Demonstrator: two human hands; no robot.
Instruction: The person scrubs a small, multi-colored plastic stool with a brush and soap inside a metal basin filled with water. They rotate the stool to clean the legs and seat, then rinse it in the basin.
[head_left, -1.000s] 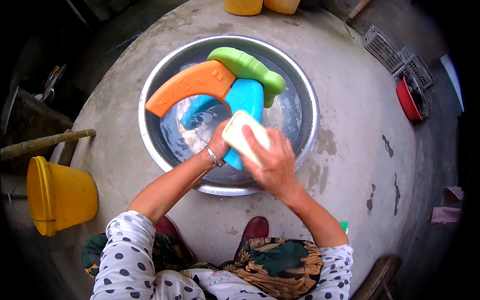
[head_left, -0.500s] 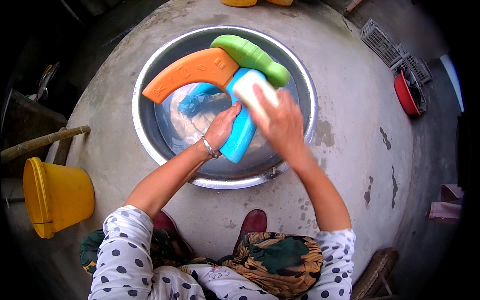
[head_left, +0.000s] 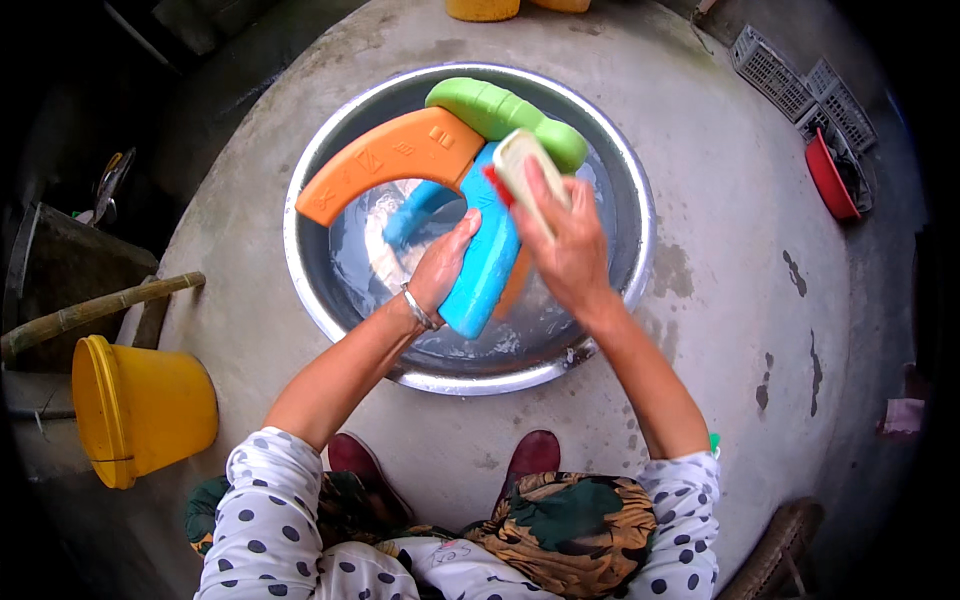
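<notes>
Seen from the head camera, a wide steel basin (head_left: 300, 270) sits on the round concrete floor (head_left: 720, 230) and holds shallow soapy water. In it lies a plastic toy of curved pieces fanned out from one joint: an orange piece (head_left: 385, 160) points left, a green piece (head_left: 495, 112) runs across the top, and a blue piece (head_left: 487, 265) slants down toward the person.

The left hand (head_left: 443, 262), a metal bangle (head_left: 419, 308) at its wrist, lies against the left edge of the blue piece with the fingers closed along it, steadying it. The right hand (head_left: 568, 245) is clenched around a pale scrub brush (head_left: 527, 172), which is pressed on the upper end of the blue piece, just below the green one; something red shows at the brush's left edge, too small to make out.

Left of the basin a yellow bucket (head_left: 150, 410) lies on its side, with a bamboo pole (head_left: 100, 310) just above it. At the upper right stand grey plastic crates (head_left: 785, 75) and a red bowl (head_left: 830, 178). Two dark red shoes (head_left: 532, 455) show below the basin.
</notes>
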